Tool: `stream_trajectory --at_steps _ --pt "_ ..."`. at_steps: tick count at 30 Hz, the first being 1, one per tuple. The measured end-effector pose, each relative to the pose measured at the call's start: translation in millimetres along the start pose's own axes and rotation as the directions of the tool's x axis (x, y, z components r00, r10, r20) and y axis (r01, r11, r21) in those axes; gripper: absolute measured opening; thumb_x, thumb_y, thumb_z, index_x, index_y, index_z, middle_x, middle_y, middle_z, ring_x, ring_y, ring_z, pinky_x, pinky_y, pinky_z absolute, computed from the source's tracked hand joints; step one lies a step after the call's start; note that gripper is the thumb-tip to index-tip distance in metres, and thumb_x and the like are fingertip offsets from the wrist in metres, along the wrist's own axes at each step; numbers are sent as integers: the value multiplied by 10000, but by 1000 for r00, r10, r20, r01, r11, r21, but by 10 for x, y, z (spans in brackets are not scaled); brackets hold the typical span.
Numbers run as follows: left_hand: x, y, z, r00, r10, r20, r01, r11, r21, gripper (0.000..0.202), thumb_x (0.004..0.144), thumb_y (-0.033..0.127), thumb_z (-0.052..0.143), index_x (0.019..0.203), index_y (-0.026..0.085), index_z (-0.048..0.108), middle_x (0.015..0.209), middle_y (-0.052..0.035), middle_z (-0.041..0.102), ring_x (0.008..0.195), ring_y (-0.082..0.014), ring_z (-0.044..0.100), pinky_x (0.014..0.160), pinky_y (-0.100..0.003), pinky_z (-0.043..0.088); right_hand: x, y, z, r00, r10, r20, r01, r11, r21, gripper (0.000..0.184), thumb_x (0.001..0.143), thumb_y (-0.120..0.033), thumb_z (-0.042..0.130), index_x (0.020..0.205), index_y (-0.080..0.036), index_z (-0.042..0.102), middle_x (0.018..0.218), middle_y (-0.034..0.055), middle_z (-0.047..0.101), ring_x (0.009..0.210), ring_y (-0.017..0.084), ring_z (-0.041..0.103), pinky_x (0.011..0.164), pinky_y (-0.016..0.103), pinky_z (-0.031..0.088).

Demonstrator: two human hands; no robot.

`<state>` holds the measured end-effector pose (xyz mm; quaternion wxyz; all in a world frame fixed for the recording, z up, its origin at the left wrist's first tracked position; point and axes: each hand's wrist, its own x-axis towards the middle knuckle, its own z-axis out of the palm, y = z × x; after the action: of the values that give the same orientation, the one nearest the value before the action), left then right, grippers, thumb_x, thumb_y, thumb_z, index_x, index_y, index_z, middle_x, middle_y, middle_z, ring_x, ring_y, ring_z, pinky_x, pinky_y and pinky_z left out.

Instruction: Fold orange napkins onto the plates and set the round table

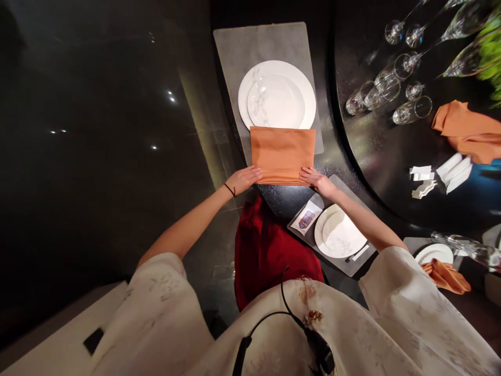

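Your left hand (pixel 242 180) and your right hand (pixel 318 181) lie open and flat, not clenched, with the fingers resting on the near corners of the folded orange cloth napkin (pixel 282 155). It sits at 12 o'clock, its far edge overlapping the stacked white plates (pixel 276 99) on a pale marble-look placemat (pixel 309 52). Expect it to feel light, soft and limp, and likely to slide on the smooth plate, so take hold along the near fold with both hands. The plates look fragile, as do the glasses (pixel 391 94) at 1 o'clock on the black worktop (pixel 376 172).
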<state>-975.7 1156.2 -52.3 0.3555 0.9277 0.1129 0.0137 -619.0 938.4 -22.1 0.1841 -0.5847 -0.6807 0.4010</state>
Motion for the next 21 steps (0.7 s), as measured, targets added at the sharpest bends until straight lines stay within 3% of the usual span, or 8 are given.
stream_trajectory --at_steps 4,7,10,12,15,17,19,21 --pt "-100 218 40 997 -10 78 -5 982 191 548 861 77 497 1386 75 655 1557 -214 540 1533 -285 437 1301 -545 339 -104 -142 201 998 -17 64 36 954 -298 687 848 -56 480 1533 -85 522 1616 191 470 1597 293 318 1305 670 243" --pt "112 526 161 993 -70 97 44 968 248 584 828 115 552 1396 14 635 1640 -275 390 1593 -371 296 1319 -601 262 80 -369 447 1000 -8 5 9 931 -365 732 864 -119 522 1581 -4 427 1680 253 320 1621 362 227 1302 695 223" --pt "434 778 341 989 -130 65 112 967 227 624 896 133 475 1501 -9 533 1632 -282 397 1584 -374 315 1305 -607 283 420 -577 681 999 22 -34 -33 926 -377 661 943 -157 460 1566 60 412 1657 298 335 1610 372 254 1299 669 264" --pt "536 814 412 981 -190 27 181 963 200 624 943 121 387 1547 -8 477 1611 -270 437 1566 -346 364 1292 -584 322 559 -603 719 999 32 -28 -40 923 -383 609 971 -125 393 1550 61 435 1622 301 398 1590 350 315 1297 653 287" --pt "393 673 361 964 -264 -17 264 953 148 588 963 99 325 1500 41 556 1567 -234 515 1519 -301 455 1280 -550 360 457 -458 523 1000 16 2 -14 924 -382 588 970 -70 358 1541 -5 480 1601 262 456 1554 305 400 1294 632 307" --pt "185 525 252 968 -252 -5 251 965 74 549 948 107 366 1420 91 645 1509 -205 591 1466 -280 528 1273 -537 374 250 -315 301 999 0 49 15 948 -319 556 964 -63 378 1491 -49 553 1560 237 525 1506 279 472 1283 597 338" --pt "19 391 137 973 -229 39 231 971 -58 477 916 148 448 1302 140 727 1395 -164 692 1374 -270 616 1238 -506 427 73 -194 105 994 -5 108 23 986 -166 484 951 -81 422 1373 -93 657 1446 197 644 1404 256 575 1235 535 414" --pt "-28 277 44 949 -307 74 316 920 -234 345 886 245 550 1129 170 783 1181 -117 785 1206 -276 711 1123 -457 534 21 -103 -18 990 66 124 -72 996 50 345 935 -149 497 1177 -115 740 1207 139 759 1180 241 693 1078 438 539"
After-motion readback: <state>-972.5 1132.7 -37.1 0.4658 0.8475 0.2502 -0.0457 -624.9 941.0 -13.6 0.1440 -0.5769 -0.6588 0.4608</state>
